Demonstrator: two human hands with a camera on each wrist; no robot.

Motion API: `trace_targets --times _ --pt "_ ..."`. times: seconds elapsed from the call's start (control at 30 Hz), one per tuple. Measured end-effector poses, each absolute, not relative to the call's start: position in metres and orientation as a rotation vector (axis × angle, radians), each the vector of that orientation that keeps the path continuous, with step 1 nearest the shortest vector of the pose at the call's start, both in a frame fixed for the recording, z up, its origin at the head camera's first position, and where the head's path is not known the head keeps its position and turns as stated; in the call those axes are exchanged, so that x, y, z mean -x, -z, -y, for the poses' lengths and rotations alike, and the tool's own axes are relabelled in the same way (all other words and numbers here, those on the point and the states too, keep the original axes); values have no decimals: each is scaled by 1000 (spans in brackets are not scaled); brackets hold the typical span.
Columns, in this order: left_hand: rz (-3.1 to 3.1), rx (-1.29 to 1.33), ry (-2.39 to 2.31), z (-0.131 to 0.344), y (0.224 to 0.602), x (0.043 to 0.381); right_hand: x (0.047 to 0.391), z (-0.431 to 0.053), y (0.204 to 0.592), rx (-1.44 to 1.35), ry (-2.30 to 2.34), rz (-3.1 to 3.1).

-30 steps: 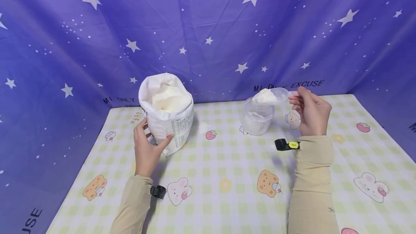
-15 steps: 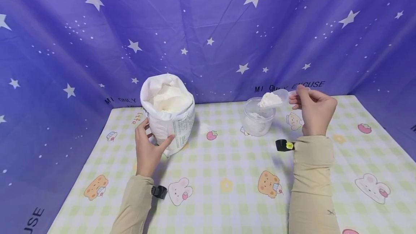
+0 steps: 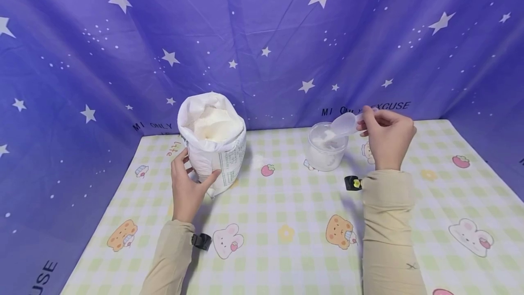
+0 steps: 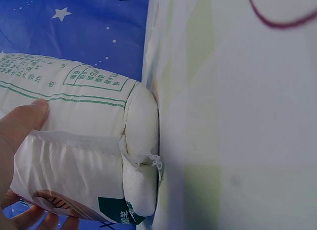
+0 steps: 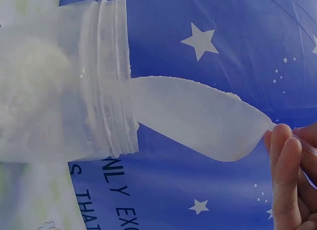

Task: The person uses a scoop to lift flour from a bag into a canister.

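Observation:
My right hand [image 3: 386, 138] pinches the handle of a clear plastic scoop [image 3: 345, 124], its bowl tipped down into the mouth of a round clear tub [image 3: 326, 156]. White powder [image 5: 34, 76] shows through the tub's wall in the right wrist view, and a little clings along the scoop's edge. At the left, an upright white bag [image 3: 213, 158] of flour-like powder [image 3: 217, 124] stands with its top rolled back. My left hand [image 3: 189, 185] holds the bag's lower side, thumb in front and the other fingers round the far side, as the left wrist view shows.
A checked tablecloth [image 3: 282, 199] with cartoon prints covers the table. Behind it hangs a purple curtain [image 3: 262, 85] with white stars. A faint patch of spilled powder [image 3: 257, 162] lies right of the bag.
The scoop has tilted from level to pointing down into the tub, and its heap of powder has dropped out. My right hand has shifted slightly left. The left hand stays on the bag.

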State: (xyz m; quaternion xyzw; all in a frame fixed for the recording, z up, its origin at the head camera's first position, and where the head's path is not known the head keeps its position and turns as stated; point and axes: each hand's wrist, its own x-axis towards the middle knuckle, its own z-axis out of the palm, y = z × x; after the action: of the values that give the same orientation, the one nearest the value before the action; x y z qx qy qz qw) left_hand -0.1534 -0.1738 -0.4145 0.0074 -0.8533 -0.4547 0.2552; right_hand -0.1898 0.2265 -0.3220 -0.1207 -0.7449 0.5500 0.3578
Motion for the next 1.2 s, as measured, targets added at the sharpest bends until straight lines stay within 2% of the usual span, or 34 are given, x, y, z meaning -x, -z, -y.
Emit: trace_targets --times 0.5,0.9,1.2 --pt "2326 -39 1256 175 415 151 184 -221 315 252 -1471 1837" --pt "2320 -23 1252 175 415 152 181 -209 311 63 -2080 1412" --pt "2325 -13 1255 176 414 153 183 -185 312 -18 -2328 1402"
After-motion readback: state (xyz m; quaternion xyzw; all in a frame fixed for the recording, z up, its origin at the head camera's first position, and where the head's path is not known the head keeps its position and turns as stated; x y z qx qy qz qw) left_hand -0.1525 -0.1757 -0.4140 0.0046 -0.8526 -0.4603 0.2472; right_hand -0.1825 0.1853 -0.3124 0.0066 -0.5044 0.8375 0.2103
